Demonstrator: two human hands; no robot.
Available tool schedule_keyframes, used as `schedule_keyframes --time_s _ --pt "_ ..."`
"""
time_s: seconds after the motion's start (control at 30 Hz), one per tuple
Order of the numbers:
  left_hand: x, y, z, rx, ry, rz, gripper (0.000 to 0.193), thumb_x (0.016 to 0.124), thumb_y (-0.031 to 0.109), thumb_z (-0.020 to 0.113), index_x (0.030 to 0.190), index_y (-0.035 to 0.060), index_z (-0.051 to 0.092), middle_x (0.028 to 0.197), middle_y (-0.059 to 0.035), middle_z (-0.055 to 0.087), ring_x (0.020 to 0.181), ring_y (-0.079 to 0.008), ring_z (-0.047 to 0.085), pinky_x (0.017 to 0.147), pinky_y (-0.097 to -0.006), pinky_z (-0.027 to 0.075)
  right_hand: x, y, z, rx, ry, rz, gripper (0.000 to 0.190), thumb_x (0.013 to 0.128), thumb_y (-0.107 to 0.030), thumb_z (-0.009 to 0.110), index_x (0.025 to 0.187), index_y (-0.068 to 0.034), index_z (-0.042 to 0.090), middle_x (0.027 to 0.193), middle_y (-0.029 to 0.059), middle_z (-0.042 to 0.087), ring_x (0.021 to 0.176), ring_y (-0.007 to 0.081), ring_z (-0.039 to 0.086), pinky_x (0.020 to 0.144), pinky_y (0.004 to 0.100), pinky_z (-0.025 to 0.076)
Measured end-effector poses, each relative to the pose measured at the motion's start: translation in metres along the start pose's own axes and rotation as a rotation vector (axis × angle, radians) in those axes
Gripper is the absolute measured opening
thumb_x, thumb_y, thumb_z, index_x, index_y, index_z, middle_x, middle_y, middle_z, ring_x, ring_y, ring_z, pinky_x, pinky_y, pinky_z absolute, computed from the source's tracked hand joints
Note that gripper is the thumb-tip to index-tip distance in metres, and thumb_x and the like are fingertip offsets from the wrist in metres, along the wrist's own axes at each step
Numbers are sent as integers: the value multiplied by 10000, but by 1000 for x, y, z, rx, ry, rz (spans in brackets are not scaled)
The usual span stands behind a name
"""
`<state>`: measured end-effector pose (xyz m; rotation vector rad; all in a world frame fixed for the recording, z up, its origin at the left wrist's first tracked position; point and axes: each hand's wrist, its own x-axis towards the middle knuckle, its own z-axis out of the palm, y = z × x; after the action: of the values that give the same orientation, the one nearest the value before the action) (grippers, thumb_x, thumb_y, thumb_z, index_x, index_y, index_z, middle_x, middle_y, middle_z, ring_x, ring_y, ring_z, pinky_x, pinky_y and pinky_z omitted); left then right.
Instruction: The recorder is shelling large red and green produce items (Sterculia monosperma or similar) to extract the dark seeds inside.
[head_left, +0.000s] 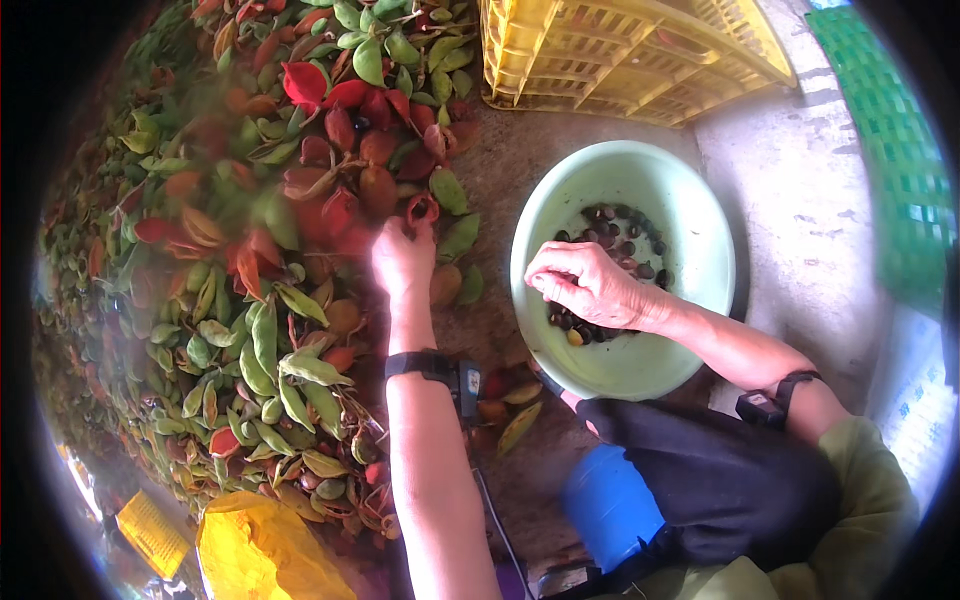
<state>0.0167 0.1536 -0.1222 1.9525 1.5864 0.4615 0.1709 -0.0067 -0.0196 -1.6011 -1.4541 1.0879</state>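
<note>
My left hand (403, 255) reaches to the right edge of a large heap of seed pods (262, 345). Its thumb and fingers are on a small red pod (422, 208), split to show a dark hollow. Several red and brown pods (375, 146) lie just beyond that hand. Over the pale green plastic basin (622, 161), my right hand (589, 285) is curled with its fingertips together. Whether something small is between those fingers is hidden. Dark round seeds (626, 236) cover part of the basin's bottom, with one yellowish piece (575, 337) among them.
A yellow plastic crate (637, 60) stands beyond the basin. Green woven material (892, 150) and a white printed sack (911, 405) are on the right. At lower left lies a yellow bag (262, 551). A blue object (611, 506) sits beside my leg (720, 465).
</note>
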Motion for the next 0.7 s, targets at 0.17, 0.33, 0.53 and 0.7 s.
schedule_keyframes --time_s 0.17,0.33,0.53,0.7 --pt "14 -14 1 -34 -36 -85 196 785 233 574 904 111 673 789 -145 644 734 -306 623 666 -379 486 16 -3 8 137 -12 96 128 907 -114 515 945 -5 571 828 35 590 692 91 546 655 244 465" --pt "-36 5 -24 -283 78 11 176 791 111 570 918 32 662 764 -156 641 669 -240 636 612 -326 489 30 -2 17 183 227 8 349 906 -239 547 1164 -28 443 917 49 566 785 116 552 726 262 453" --pt "-131 82 -48 -1079 -196 -256 163 881 52 496 1003 -25 574 828 -88 640 665 -125 626 577 -234 506 11 -11 25 266 189 160 259 934 -251 491 1068 -33 454 931 46 552 716 99 563 625 229 485" --pt "-163 78 -33 -1424 -670 -507 207 892 143 542 1037 -3 562 825 -61 634 659 -134 635 563 -230 515 -31 -10 12 176 238 364 208 946 -188 464 868 -4 522 706 41 590 584 61 548 488 205 456"
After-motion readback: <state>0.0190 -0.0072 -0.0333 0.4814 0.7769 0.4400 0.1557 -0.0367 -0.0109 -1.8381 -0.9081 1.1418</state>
